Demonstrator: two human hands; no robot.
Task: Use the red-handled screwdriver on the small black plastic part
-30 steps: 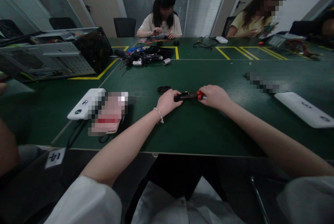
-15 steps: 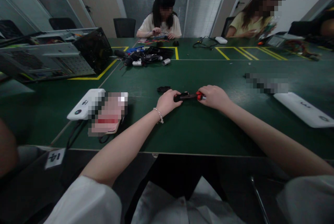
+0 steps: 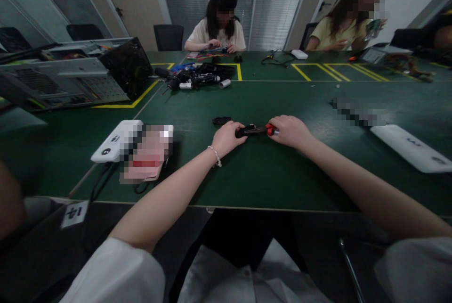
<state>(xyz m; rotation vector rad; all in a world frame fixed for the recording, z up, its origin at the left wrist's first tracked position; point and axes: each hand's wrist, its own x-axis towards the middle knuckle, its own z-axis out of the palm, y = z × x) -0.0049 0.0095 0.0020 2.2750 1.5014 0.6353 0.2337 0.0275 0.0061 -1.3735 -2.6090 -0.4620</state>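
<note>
My left hand (image 3: 228, 137) is closed around a small black part (image 3: 244, 130) on the green table (image 3: 254, 171). My right hand (image 3: 289, 130) is closed on the red-and-black handle of a screwdriver (image 3: 269, 129), whose shaft points left into the black part. Both hands rest on the table, close together. A second small black piece (image 3: 221, 120) lies just beyond my left hand.
A white box (image 3: 115, 140) lies at the left, a flat white device (image 3: 411, 147) at the right. An open computer case (image 3: 70, 77) stands far left. A heap of dark parts (image 3: 196, 77) sits mid-table. Two people work at the far side.
</note>
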